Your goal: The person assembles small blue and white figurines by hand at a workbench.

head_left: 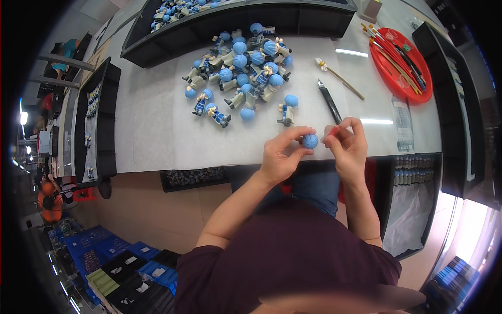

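Between the thumb and fingers of my left hand (282, 155) is a small figurine (310, 141), its ribbed blue head showing; the rest of it is hidden. Close beside it, my right hand (349, 148) pinches a small red piece (330, 132) with something pale at its tip; I cannot make out its kind. Just beyond the right hand lies a black-handled craft knife (329, 101) on the white table. A single figurine (287, 110) lies a little past my left hand. Farther off is a loose pile of blue-headed figurines (240, 73).
A black tray (240, 26) of figurines stands at the back. A red dish (384, 73) holds brushes at the right, with a wooden stick (342, 80) beside it. Black trays stand at the left (109, 120) and right (455, 123); another (387, 209) sits below the table edge.
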`<state>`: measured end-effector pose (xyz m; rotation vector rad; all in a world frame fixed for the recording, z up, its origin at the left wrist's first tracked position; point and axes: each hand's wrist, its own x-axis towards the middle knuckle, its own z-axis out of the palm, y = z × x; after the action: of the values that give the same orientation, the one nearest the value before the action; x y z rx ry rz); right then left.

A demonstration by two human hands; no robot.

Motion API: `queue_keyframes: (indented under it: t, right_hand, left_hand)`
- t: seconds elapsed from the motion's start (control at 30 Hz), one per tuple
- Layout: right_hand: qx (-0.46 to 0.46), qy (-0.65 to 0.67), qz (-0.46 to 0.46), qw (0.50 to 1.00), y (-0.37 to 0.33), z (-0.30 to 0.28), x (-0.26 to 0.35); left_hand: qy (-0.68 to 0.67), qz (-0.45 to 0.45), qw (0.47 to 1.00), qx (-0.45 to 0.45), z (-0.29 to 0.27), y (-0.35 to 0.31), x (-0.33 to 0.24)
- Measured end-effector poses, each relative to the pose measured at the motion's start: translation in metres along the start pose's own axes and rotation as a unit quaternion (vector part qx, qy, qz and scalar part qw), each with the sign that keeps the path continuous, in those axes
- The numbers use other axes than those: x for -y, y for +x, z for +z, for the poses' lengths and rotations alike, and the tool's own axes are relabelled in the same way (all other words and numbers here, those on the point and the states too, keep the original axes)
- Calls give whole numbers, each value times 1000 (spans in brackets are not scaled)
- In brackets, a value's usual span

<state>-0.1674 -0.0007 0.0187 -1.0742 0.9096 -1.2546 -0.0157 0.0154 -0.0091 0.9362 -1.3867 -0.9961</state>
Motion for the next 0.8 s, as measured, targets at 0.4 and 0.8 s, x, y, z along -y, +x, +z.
queue_keyframes:
  t: [0.4,0.8]
  right_hand:
    - [-17,-221,-129,967,3,15,-4]
    - [6,-204,-136,970,7,15,-5]
  left_hand:
    - [-33,2,999,-32,1,-3,8]
    - [-69,-22,996,-43,2,-5,9]
